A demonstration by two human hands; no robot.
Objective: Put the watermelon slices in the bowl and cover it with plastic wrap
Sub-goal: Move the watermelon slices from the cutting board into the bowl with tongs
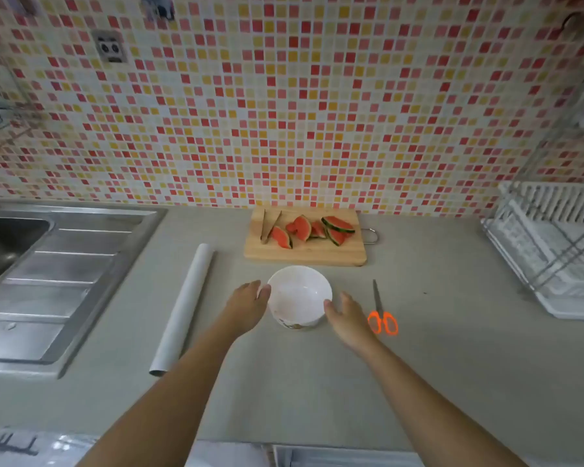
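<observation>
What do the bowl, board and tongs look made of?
The bowl looks like glazed ceramic, white and glossy, though melamine is possible. The board is pale matte wood. The tongs are brownish, wood or metal; too small to tell.

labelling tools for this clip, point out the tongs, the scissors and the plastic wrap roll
tongs [273,228], head view, on the right-hand arm, mid-length
scissors [377,296], head view, on the metal blades
plastic wrap roll [184,306], head view, middle of the tube

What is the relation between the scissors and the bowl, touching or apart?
Apart. The head view shows the right hand and a strip of bare counter between the bowl and the scissors.
</observation>
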